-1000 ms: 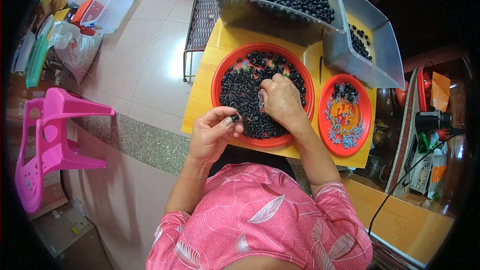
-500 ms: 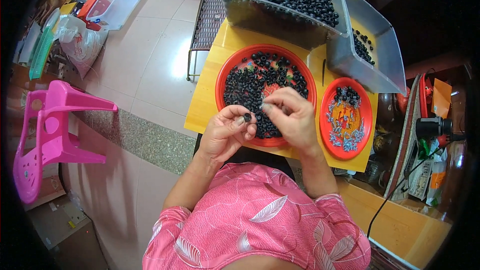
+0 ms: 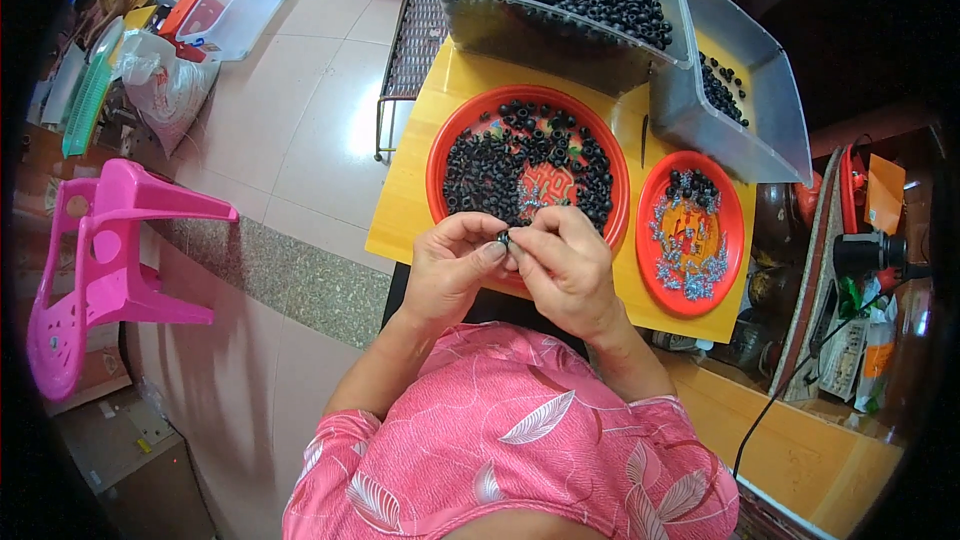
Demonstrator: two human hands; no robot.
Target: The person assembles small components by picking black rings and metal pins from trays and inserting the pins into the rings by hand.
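My left hand (image 3: 446,268) is closed, pinching a small round black part (image 3: 503,237) between thumb and fingertips. Against that part, my right hand (image 3: 572,272) presses its own pinched fingertips; whatever they hold is hidden or too small to name. Both hands are over the near rim of a large round red tray (image 3: 436,185). Many small black ring-shaped parts (image 3: 480,175) lie in it, around a patch of printed tray bottom. To the right is a smaller oval red tray (image 3: 738,230) with small silvery pieces (image 3: 700,287) and a few black parts (image 3: 697,186) at its far end.
Both trays stand on a yellow table (image 3: 405,215). At its far side are a clear bin (image 3: 560,58) heaped with black parts and a second bin (image 3: 775,90) holding fewer. A dark thin tool (image 3: 644,140) lies between the trays. A pink stool (image 3: 125,240) stands left.
My right hand has come from over the tray toward me, and its fingertips now meet the black part in my left hand. The left hand has barely shifted.
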